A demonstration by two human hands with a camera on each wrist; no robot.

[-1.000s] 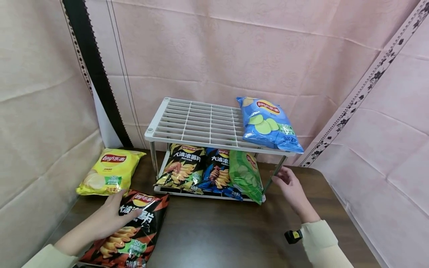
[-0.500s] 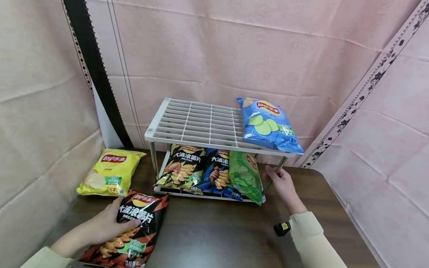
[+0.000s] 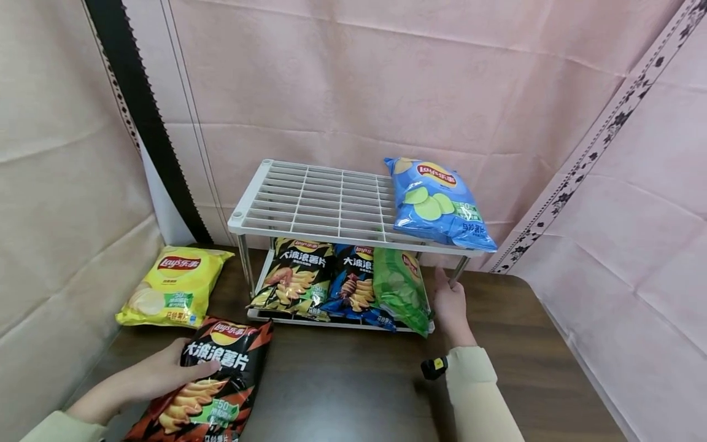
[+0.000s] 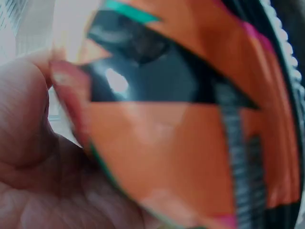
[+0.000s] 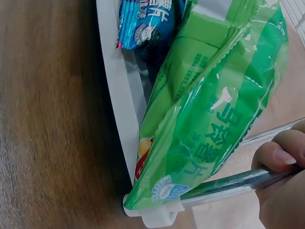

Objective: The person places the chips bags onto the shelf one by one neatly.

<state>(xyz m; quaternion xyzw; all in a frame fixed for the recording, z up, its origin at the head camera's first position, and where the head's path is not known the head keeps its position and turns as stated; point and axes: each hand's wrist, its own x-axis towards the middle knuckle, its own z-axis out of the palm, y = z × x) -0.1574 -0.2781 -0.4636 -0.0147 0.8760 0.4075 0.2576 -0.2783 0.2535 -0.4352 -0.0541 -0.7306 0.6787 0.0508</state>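
My left hand [image 3: 160,373] holds a black and red bag of chips [image 3: 234,393] by its left side, thumb across the front. In the left wrist view the bag [image 4: 162,143] fills most of the picture, and the fingers behind it are hidden. At the right my right hand [image 3: 450,304] grips the front metal post [image 3: 459,269] of a white two-tier rack [image 3: 326,199]. The right wrist view shows fingers [image 5: 279,155] curled round that post, beside a green bag of chips [image 5: 209,114] on the lower tier.
A blue bag of chips [image 3: 436,202] lies on the upper tier's right end. Below are a black and gold bag [image 3: 295,279] and a dark blue bag [image 3: 356,285]. A yellow bag [image 3: 173,285] lies on the brown table [image 3: 331,380], left of the rack. Cloth hangs around.
My right hand has shifted left and closed round the rack's post. My left hand has slid down from the bag's top onto its left side. The head view has turned slightly.
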